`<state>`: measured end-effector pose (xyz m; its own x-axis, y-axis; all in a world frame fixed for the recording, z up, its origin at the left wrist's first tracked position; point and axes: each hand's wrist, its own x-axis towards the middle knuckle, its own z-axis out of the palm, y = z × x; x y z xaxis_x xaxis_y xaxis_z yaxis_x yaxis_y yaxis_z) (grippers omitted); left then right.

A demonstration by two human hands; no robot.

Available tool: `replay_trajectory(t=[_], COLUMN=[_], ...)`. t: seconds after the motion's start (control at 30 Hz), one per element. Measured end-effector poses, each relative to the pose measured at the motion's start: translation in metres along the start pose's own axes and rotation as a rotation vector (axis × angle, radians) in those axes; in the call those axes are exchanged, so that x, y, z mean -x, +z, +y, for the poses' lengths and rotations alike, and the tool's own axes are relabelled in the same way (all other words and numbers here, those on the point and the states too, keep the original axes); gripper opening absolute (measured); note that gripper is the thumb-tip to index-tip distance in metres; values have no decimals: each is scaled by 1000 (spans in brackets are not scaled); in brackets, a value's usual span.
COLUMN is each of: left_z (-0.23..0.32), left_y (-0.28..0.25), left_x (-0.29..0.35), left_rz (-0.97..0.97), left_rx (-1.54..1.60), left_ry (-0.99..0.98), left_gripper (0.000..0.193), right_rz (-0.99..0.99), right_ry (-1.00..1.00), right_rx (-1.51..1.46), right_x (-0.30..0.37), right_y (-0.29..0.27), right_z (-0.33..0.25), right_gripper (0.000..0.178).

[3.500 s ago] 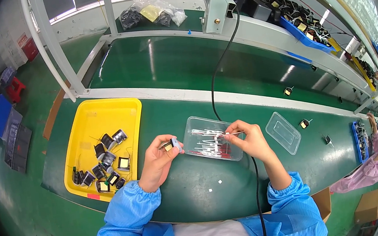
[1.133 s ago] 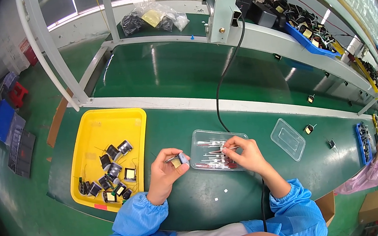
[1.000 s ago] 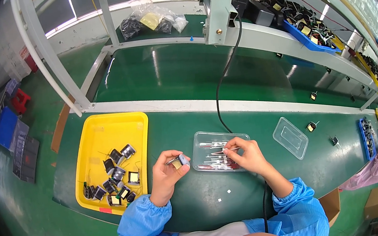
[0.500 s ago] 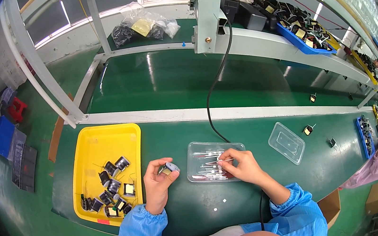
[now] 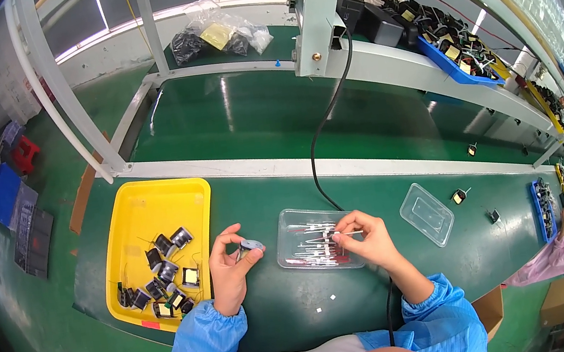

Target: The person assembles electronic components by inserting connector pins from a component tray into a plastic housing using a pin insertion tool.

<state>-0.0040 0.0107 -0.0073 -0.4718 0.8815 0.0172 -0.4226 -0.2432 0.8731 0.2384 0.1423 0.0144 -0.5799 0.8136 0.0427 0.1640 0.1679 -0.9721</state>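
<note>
Here, we hold our left hand (image 5: pixel 229 265) above the table, fingers curled and thumb pressed up, pinching a small grey-faced component (image 5: pixel 251 244) between the yellow tray (image 5: pixel 150 204) and the clear box (image 5: pixel 282 244). Our right hand (image 5: pixel 369 239) reaches in from the lower right, over the box's right end, fingertips closed on a slim metal tool (image 5: pixel 324 239) that points left across the thin red and white pieces (image 5: pixel 318 260). Below us, the green tabletop (image 5: pixel 278 312) carries two white scraps (image 5: pixel 319 309), with a clear lid (image 5: pixel 427 215) to the right. A black cable (image 5: pixel 313 150) runs down behind the box. Farther right, we see a co-worker in pink (image 5: pixel 562 249); cardboard (image 5: pixel 563 297) sits on the green floor.
</note>
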Motion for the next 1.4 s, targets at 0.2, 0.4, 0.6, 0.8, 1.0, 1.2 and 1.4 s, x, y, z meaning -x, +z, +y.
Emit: replay_trajectory(t=[0.2, 0.4, 0.6, 0.8, 1.0, 1.2, 1.4], left_z=[4, 5, 12, 33, 18, 19, 19], left_y=[5, 8, 20, 62, 76, 65, 61], left_x=[-1, -1, -11, -33, -30, -23, -19], left_rz=[6, -102, -115, -117, -332, -296, -392], left_rx=[18, 17, 104, 162, 73, 45, -31], left_ry=[-14, -21, -93, 6, 183, 126, 200], left_gripper=[31, 29, 28, 26, 34, 36, 34], right_rz=[55, 33, -41, 135, 167, 119, 119], right_ry=[16, 6, -47, -359, -345, -315, -375], right_rx=[-318, -637, -757, -580, -648, -528, -243], right_x=[-2, -3, -8, -27, -35, -22, -5], right_y=[-6, -5, -1, 5, -4, 11, 9], right_z=[-9, -11, -26, -58, -74, -77, -83], right_gripper=[16, 17, 17, 14, 17, 15, 15])
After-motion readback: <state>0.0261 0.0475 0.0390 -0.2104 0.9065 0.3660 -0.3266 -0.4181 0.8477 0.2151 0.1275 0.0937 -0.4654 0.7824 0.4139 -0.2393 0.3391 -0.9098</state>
